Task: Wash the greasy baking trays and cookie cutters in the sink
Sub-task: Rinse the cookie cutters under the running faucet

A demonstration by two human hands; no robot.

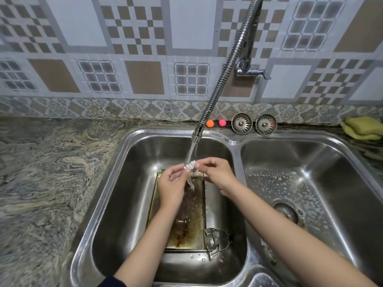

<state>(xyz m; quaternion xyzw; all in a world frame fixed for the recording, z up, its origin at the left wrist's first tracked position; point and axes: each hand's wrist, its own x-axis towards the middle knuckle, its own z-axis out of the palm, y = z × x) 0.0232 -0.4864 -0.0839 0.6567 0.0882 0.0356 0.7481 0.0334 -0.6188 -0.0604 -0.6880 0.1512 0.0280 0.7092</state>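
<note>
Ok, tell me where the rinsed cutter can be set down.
Free: the right basin, bare but for suds, and the stone counter left of the sink. Crowded: the left basin, filled by the greasy tray and other cutters.
</note>
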